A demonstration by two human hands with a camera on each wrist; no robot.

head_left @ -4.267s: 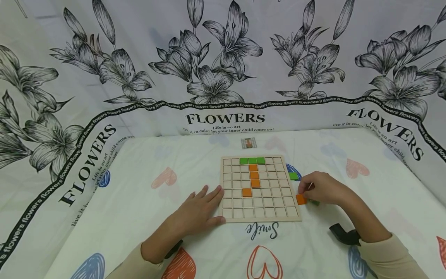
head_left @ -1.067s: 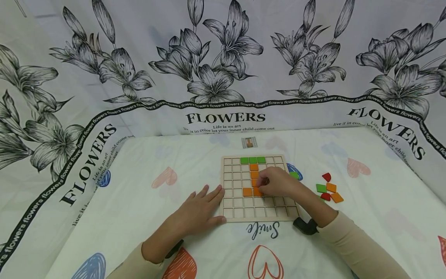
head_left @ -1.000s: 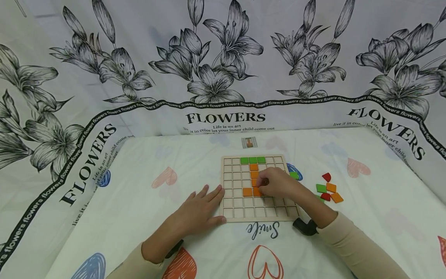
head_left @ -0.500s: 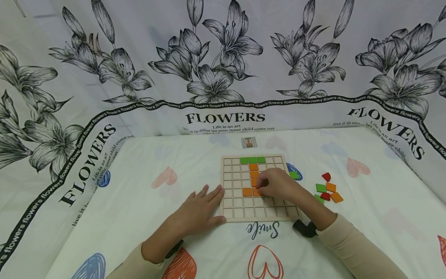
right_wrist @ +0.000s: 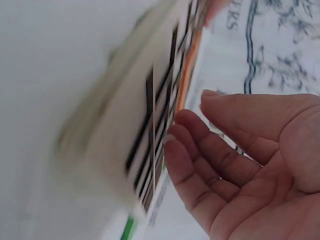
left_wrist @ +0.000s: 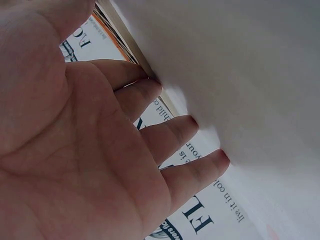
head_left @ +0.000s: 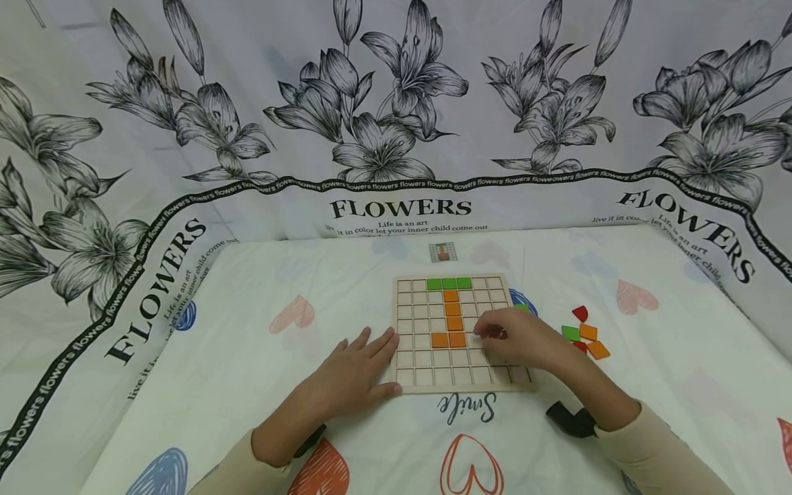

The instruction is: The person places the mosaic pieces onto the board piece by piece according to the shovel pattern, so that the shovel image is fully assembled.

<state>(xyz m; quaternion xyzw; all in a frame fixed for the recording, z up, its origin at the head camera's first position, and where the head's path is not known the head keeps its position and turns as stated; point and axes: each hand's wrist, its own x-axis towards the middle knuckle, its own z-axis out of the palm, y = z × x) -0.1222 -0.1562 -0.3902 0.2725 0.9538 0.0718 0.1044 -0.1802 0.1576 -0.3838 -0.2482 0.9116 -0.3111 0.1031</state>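
Grid board: the wooden board (head_left: 423,377) lies flat on the heart-print cloth (head_left: 247,385), in the middle, between the two hands.
Far row: three green square tiles (head_left: 449,283) sit side by side in its cells.
Orange column: three orange square tiles (head_left: 454,309) run nearward from the middle green one.
Orange pair: two more orange tiles (head_left: 456,339) lie side by side just nearer, the right one in line with the column.
Left hand: the left hand (head_left: 351,378) lies spread, fingers straight, at the board's left edge. The left wrist view adds its palm and fingertips against the cloth, which the head view hides.
Right hand: the right hand (head_left: 518,337) is over the board's right half, fingers bent, just right of the orange pair. Only the right wrist view shows the gap between thumb and fingers, with nothing pinched there; whether it touches the board, I cannot tell.
Hands together or apart: apart.
Loose tiles: right of the board lie a green square (head_left: 570,333), two orange pieces (head_left: 598,350) and two red pieces (head_left: 579,313); another green piece (head_left: 521,308) shows partly behind the right hand.
Pattern card: a small gridded card (head_left: 443,252) lies beyond the board's far edge.
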